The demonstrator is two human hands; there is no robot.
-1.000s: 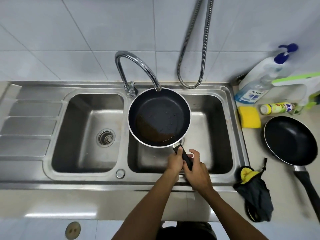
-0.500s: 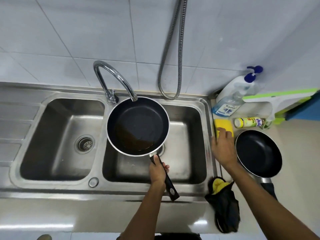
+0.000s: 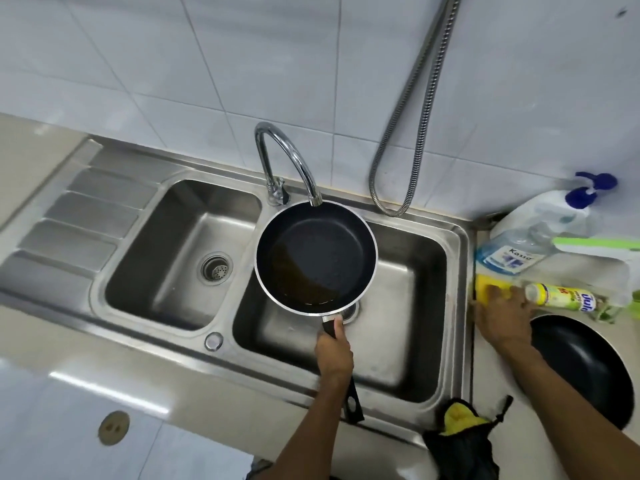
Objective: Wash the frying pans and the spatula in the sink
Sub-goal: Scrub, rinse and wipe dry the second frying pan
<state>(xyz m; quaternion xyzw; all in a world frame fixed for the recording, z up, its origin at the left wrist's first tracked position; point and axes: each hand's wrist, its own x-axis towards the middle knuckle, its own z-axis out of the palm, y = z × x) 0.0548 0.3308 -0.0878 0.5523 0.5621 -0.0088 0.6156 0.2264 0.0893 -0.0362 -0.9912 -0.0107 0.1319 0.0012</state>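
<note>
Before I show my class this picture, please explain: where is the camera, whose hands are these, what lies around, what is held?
There is no machine: a person wears one camera on the head, looking down at their bare hands. The left hand grips the handle of a black, silver-rimmed frying pan over the right basin of the steel double sink. The right hand touches a yellow sponge on the counter; blur hides any grip. Beside it are a second black frying pan and a clear soap bottle.

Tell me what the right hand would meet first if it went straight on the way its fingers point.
The yellow sponge: fingertips of the right hand seem at it, though blur hides contact. Behind it stands the Kasso pump bottle.
</note>
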